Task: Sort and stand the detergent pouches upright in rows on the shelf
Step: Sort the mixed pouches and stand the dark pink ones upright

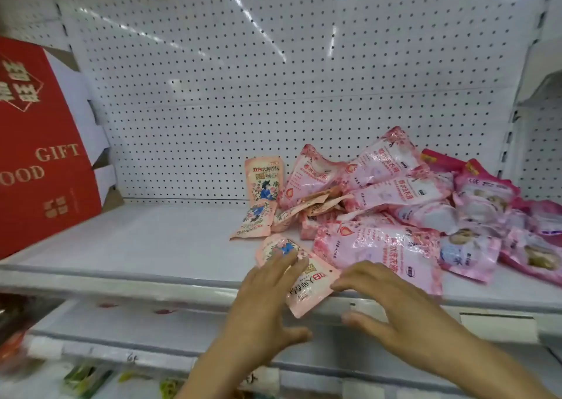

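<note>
A: Beyond both hands, largest item first: shelf [152, 240], white, one board, backed by a pegboard panel [213, 94]. Open room runs left of the left hand as far as the red gift box [39, 155], one, at the shelf's far left end. Front edge passes under both hands.

B: Stock?

A: Heap of pink detergent pouches [410, 204], beyond and right of the right hand, lying flat and overlapping; count cannot be told. Large pink pouch [380, 252], one, just beyond the right hand, long axis left to right, flat.

B: Smaller pieces?

A: Peach pouches with a blue figure. One upright pouch [264, 178] against the pegboard, beyond the left hand, print right way up. One flat pouch [254, 222] in front of it, print inverted. One near pouch [299, 274] between the hands, flat, long axis diagonal, its lower end overhanging the front edge.

B: Hands?

A: Left hand [264, 301], fingers straight, laid on the near pouch. Right hand [392, 301], fingers spread and relaxed, fingertips at that pouch's right corner, gripping nothing.
</note>
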`<state>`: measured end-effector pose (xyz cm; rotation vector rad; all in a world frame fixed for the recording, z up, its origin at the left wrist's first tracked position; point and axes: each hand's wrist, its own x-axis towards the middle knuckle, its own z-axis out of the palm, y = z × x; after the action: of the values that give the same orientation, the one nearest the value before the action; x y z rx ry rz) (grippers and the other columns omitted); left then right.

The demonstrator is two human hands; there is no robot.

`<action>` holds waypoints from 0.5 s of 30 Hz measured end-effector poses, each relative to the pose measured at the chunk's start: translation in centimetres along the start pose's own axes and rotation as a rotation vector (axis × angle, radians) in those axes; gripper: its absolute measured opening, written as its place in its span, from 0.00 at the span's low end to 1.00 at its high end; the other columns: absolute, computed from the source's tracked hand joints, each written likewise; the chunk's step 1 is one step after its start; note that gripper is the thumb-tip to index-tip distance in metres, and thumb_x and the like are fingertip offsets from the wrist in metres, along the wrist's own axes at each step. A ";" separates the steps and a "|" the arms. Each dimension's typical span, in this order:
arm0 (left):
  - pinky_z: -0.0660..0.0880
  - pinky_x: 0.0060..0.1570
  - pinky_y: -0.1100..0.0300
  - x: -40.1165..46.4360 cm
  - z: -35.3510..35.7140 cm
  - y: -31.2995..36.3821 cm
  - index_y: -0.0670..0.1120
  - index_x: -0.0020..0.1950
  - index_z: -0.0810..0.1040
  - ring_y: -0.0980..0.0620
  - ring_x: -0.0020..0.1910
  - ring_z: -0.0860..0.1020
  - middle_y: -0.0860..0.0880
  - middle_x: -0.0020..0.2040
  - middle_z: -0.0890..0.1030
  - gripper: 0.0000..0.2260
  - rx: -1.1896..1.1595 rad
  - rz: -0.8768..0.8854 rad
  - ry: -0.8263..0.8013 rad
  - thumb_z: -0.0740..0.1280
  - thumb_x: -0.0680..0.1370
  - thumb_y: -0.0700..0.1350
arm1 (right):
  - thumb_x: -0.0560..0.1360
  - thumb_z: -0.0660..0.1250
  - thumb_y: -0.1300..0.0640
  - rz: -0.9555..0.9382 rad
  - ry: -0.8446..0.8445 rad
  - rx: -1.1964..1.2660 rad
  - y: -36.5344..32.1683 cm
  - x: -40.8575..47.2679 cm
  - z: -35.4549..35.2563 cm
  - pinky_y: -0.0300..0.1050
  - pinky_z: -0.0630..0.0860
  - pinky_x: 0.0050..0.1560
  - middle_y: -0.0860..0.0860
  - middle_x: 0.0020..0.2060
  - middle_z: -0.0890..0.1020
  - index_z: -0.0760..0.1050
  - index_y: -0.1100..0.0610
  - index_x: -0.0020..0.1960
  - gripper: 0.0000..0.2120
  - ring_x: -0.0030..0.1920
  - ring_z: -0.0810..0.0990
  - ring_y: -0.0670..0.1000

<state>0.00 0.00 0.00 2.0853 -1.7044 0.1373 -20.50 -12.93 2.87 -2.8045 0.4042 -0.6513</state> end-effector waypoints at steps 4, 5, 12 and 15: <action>0.54 0.77 0.46 1.8 2.5 -0.9 0.59 0.78 0.58 0.55 0.79 0.53 0.59 0.80 0.56 0.32 0.159 0.109 -0.047 0.65 0.76 0.57 | 0.72 0.58 0.38 0.000 -0.030 -0.008 1.5 0.9 2.1 0.41 0.70 0.64 0.37 0.62 0.71 0.72 0.41 0.64 0.22 0.64 0.67 0.38; 0.61 0.74 0.44 1.9 2.9 -1.4 0.57 0.76 0.65 0.52 0.77 0.61 0.56 0.77 0.64 0.27 0.134 0.128 -0.019 0.60 0.76 0.56 | 0.72 0.59 0.40 -0.015 -0.019 0.004 2.1 1.1 2.7 0.39 0.69 0.64 0.39 0.63 0.72 0.73 0.42 0.64 0.22 0.64 0.67 0.38; 0.76 0.58 0.55 2.6 2.5 -3.1 0.59 0.61 0.76 0.54 0.56 0.80 0.56 0.56 0.84 0.14 -0.164 0.083 0.316 0.59 0.79 0.48 | 0.75 0.58 0.38 -0.033 0.110 0.088 2.6 2.8 3.4 0.41 0.72 0.59 0.34 0.58 0.74 0.73 0.40 0.62 0.17 0.59 0.72 0.36; 0.78 0.52 0.55 4.1 0.7 -5.0 0.58 0.57 0.78 0.55 0.49 0.83 0.56 0.49 0.85 0.10 -0.384 -0.078 0.388 0.57 0.81 0.51 | 0.78 0.59 0.40 -0.022 0.218 0.172 2.4 4.9 3.4 0.44 0.74 0.57 0.32 0.55 0.76 0.73 0.39 0.61 0.14 0.58 0.74 0.36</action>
<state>5.54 -3.28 -0.55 1.7066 -1.2990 0.1630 -15.22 -16.21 1.12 -2.5876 0.3383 -0.9538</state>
